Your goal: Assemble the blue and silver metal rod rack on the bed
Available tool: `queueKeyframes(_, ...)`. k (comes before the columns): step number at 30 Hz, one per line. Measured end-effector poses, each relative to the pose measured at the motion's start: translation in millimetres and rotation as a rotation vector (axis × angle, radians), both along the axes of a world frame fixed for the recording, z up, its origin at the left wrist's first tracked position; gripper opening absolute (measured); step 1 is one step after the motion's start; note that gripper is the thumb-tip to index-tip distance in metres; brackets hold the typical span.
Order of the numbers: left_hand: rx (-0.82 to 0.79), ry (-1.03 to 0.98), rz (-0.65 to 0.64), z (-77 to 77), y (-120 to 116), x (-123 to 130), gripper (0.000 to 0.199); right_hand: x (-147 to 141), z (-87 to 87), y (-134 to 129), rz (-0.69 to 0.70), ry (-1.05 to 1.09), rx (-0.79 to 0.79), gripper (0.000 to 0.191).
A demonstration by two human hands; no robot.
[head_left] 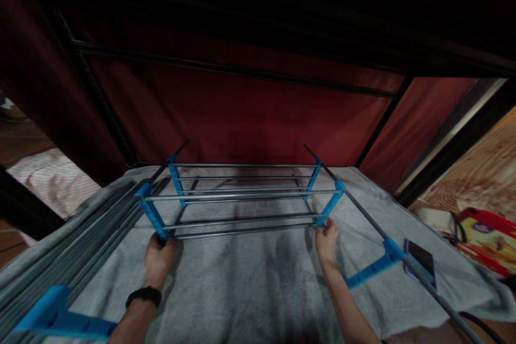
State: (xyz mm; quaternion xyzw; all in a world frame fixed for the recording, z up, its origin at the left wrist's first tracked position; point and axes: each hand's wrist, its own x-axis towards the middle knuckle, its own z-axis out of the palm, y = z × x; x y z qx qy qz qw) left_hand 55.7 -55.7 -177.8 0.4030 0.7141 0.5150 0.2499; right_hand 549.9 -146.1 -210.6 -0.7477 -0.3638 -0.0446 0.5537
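Note:
A rack of grey metal tubes (242, 194) joined by blue plastic brackets stands on a grey cloth. My left hand (160, 259), below a black wristband, is closed round the lower end of the left blue bracket (153, 216). At the right, my right hand (327, 241) grips the bottom of another blue bracket (331, 205). Long side tubes run toward me, with one more blue bracket (373, 267) at the near right and another (60, 314) at the near left. The fingertips of both hands are partly hidden by the brackets.
Several loose metal tubes (86, 239) lie along the left side of the grey cloth (250, 285). A phone (420, 263) rests at the right, under the side tube. Beyond it are a red and yellow package (489, 239) and a white object. Red fabric (250, 113) hangs behind a dark frame.

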Motion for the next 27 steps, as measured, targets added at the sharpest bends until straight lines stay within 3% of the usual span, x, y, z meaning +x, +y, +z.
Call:
queueKeyframes(3, 0.155, -0.063, 0.012, 10.2, 1, 0, 0.035, -27, 10.8, -7, 0.091, -0.133, 0.035, 0.050)
queueKeyframes(7, 0.360, -0.118, 0.013, 24.8, 13, 4, 0.032, -63, 35.3, 2, 0.459, -0.450, -0.032, 0.047)
queueKeyframes(11, 0.286, -0.094, 0.081, 25.7, 30, 9, 0.038, -89, 51.4, 24, 0.725, -0.740, -0.216, 0.045)
queueKeyframes(14, 0.206, -0.056, 0.080, 20.4, 35, 10, 0.041, -107, 53.4, 37, 0.753, -0.875, -0.336, 0.037)
queueKeyframes(19, 0.236, -0.054, 0.087, 20.6, 32, 11, 0.041, -127, 53.6, 54, 0.655, -0.929, -0.489, 0.018)
queueKeyframes(27, 0.272, -0.051, 0.107, 14.7, 30, 14, 0.039, -120, 57.3, 70, 0.759, -1.004, -0.629, 0.029)
